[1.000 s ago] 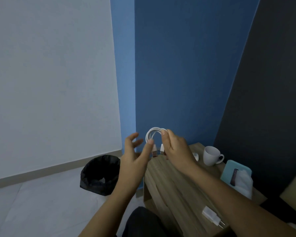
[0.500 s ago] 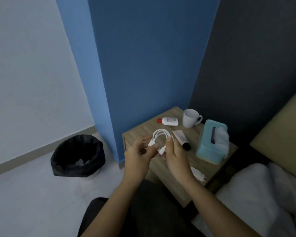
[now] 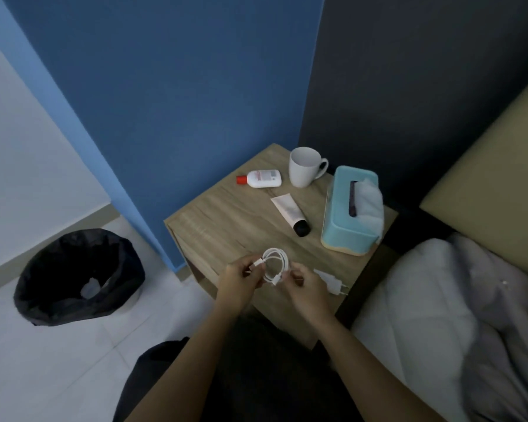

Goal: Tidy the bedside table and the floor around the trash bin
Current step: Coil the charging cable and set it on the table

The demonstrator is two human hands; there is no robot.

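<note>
A coiled white charging cable is held between both hands above the front edge of the wooden bedside table. My left hand pinches one plug end on the coil's left side. The coil's right side, with the other plug, is gripped by my right hand. A white wall charger lies on the table just right of my right hand. Left of the table, on the floor, stands a trash bin lined with a black bag.
On the table: a white bottle with a red cap lying down, a white mug, a cream tube with a black cap, and a teal tissue box. A bed with a white pillow is on the right. Blue wall behind.
The view has tilted down and right, showing the whole table top. Both hands with the coiled cable have lowered toward the table's front edge; my left hand has closed on the coil.
</note>
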